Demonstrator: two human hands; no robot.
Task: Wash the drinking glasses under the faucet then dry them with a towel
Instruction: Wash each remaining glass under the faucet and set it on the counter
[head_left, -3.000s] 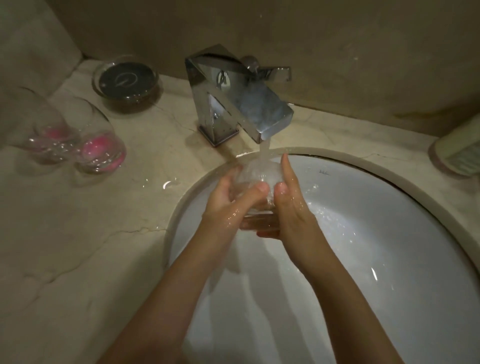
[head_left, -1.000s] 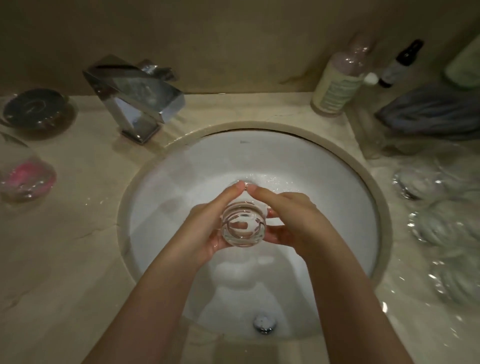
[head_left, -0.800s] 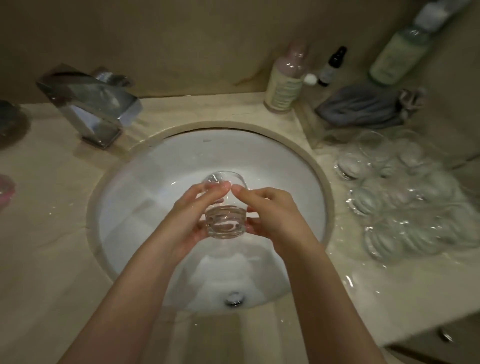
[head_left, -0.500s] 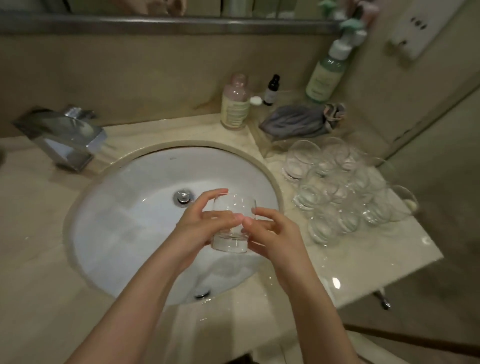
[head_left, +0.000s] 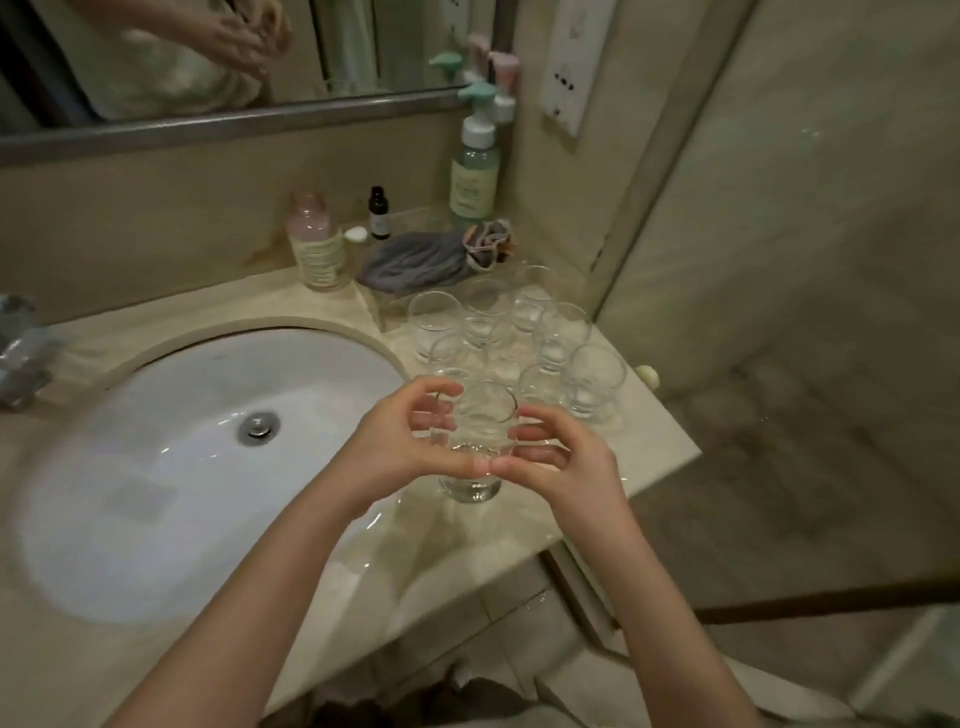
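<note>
Both hands curl round one clear drinking glass (head_left: 480, 441), held upright just past the right rim of the white sink (head_left: 156, 467) and over the wet beige counter (head_left: 363, 561). The left hand (head_left: 400, 447) wraps the glass's left side, index finger arched over toward the rim and thumb low across the front; the right hand (head_left: 561, 462) grips the opposite side, its thumb meeting the left thumb near the glass's base. Whether the thick base touches the counter or hangs just above it is hard to tell from this angle. Right of the sink and just beyond the held glass stands a tight cluster of empty glasses (head_left: 519, 338), all upright on the counter. Behind the sink's far right rim, against the wall, are a pink-capped bottle (head_left: 317, 244), a small dark dropper bottle (head_left: 379, 213), a green pump bottle (head_left: 474, 171) and a bunched grey cloth (head_left: 415, 262). At the sink's far left edge a chrome faucet (head_left: 18, 348) is partly cut off, and the drain (head_left: 258, 426) sits in the basin.
</note>
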